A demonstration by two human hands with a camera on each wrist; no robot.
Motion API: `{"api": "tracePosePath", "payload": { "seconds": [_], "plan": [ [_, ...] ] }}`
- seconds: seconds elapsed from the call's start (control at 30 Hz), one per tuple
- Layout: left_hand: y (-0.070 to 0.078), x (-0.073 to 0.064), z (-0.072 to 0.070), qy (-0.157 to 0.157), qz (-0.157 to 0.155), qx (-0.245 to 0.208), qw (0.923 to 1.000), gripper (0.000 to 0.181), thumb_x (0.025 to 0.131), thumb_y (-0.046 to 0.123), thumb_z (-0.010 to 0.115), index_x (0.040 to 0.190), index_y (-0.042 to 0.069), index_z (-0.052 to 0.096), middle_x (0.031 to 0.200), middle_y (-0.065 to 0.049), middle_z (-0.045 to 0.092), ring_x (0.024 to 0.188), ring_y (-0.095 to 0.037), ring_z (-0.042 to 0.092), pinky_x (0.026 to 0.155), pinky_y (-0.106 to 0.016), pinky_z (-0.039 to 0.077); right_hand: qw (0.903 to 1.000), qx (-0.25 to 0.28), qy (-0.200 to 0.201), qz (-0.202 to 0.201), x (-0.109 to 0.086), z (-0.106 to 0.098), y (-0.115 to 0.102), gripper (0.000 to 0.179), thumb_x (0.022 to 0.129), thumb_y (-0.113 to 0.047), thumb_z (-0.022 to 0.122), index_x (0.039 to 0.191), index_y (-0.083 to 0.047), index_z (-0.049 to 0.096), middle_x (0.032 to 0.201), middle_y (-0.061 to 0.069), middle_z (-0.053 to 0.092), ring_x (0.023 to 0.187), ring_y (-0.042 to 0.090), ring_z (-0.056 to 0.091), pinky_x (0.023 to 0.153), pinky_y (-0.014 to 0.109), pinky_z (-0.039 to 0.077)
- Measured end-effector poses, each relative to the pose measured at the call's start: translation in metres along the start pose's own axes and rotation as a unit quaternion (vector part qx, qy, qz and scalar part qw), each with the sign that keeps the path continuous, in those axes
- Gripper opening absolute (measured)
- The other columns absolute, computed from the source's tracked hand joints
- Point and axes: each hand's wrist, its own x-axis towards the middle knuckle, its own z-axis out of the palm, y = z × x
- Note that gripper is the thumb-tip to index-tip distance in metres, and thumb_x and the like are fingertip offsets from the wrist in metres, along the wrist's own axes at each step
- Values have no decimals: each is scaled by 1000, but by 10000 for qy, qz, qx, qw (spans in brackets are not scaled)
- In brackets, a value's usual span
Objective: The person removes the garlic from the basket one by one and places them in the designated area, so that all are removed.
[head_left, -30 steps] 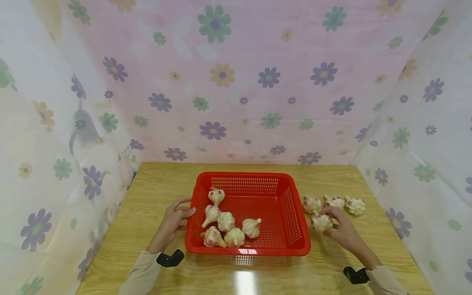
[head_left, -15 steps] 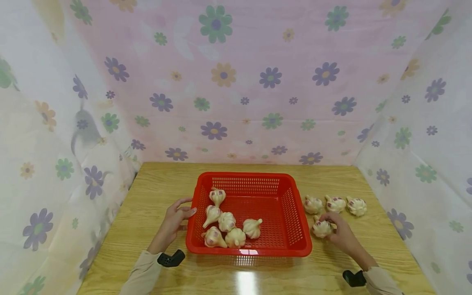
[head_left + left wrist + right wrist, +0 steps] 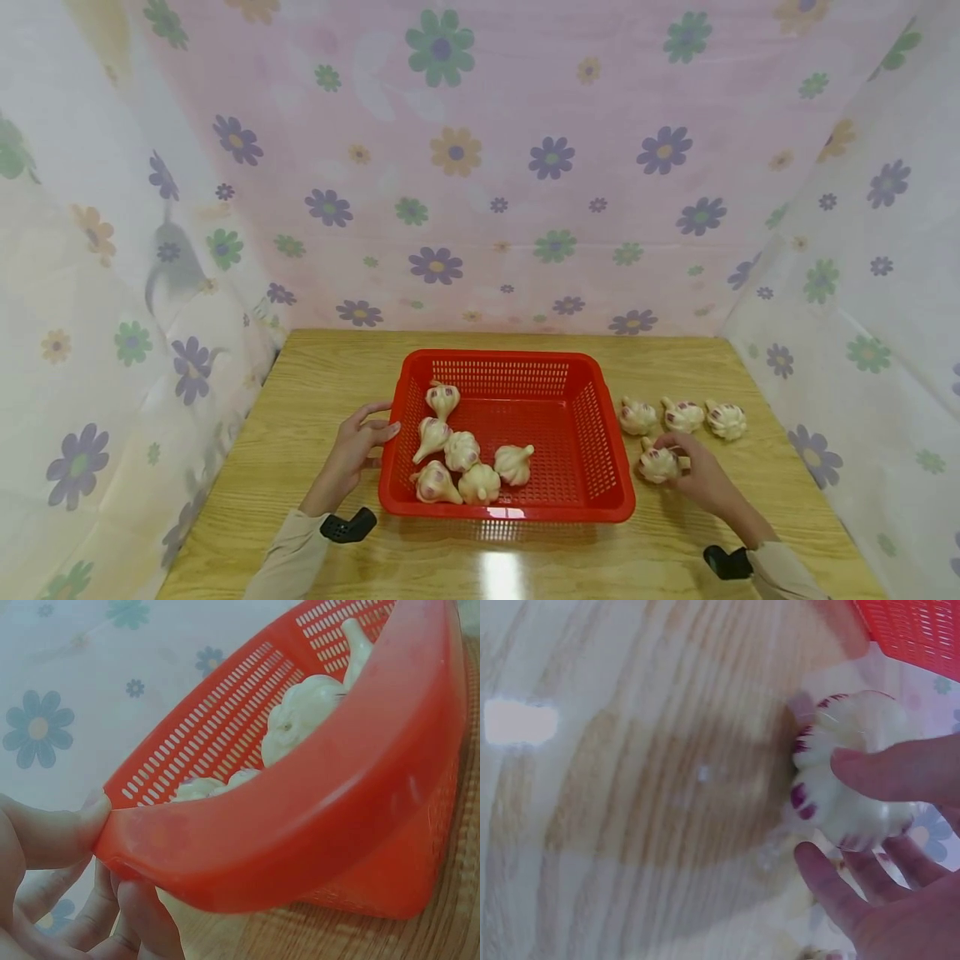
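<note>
A red slotted plastic basket (image 3: pixel 495 512) stands in the middle of the table, with several garlic bulbs (image 3: pixel 461 451) in its left half and front. My left hand (image 3: pixel 352 450) pinches its left rim, thumb on top and fingers beneath; the left wrist view shows this grip on the rim (image 3: pixel 247 847). Right of the basket, my right hand (image 3: pixel 697 475) holds a garlic bulb (image 3: pixel 657 465) between thumb and fingers. In the right wrist view the thumb lies across this purple-marked white bulb (image 3: pixel 855 814), close over the tabletop, fingers on its other side.
Three more garlic bulbs lie in a row behind my right hand: one bulb (image 3: pixel 637 417) beside the basket wall, a middle bulb (image 3: pixel 683 416) and a right bulb (image 3: pixel 726 421). Flowered cloth (image 3: pixel 495 208) encloses the wooden table (image 3: pixel 330 367) at the back and sides.
My right hand has drawn its garlic bulb slightly towards me, apart from the bulb behind it. The left hand and the basket have stayed put.
</note>
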Motion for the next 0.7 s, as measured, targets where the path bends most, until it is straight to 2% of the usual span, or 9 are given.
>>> {"api": "tracePosePath", "payload": {
  "seconds": [0.17, 0.33, 0.47, 0.57, 0.7],
  "plan": [
    [-4, 1, -2, -31, 65, 78, 9999, 53, 81, 25, 73, 129, 13, 53, 96, -9, 65, 79, -22, 66, 58, -38, 55, 9993, 122, -335, 149, 0, -7, -6, 50, 67, 13, 75, 112, 2, 55, 111, 23, 54, 98, 48, 54, 62, 33, 53],
    [-1, -2, -1, -43, 91, 3, 9999, 53, 83, 21, 71, 130, 9, 51, 97, -13, 64, 79, -25, 66, 57, -38, 55, 9986, -84, -507, 151, 2, -13, -13, 52, 66, 11, 76, 114, 3, 56, 111, 22, 56, 102, 48, 52, 72, 48, 52],
    [0, -2, 0, -57, 56, 45, 10000, 52, 84, 21, 71, 130, 9, 51, 97, -11, 64, 78, -23, 66, 57, -36, 55, 9976, -183, -663, 102, 6, -21, -24, 52, 67, 13, 71, 116, 3, 55, 115, 23, 54, 105, 50, 48, 74, 57, 48],
    [-1, -1, 0, -38, 59, 79, 9999, 51, 84, 21, 71, 129, 10, 52, 97, -11, 65, 78, -22, 65, 56, -36, 54, 9973, -252, -689, 90, 9, -26, -36, 50, 70, 14, 68, 117, 2, 54, 117, 24, 53, 107, 50, 47, 75, 59, 47],
    [0, -1, 0, 30, 6, 165, 9999, 50, 84, 21, 70, 129, 10, 52, 97, -11, 65, 78, -22, 64, 55, -37, 54, 9978, -122, -648, 2, 19, -32, -50, 44, 75, 11, 68, 116, 1, 53, 117, 25, 52, 104, 49, 49, 76, 55, 49]
  ]
}}
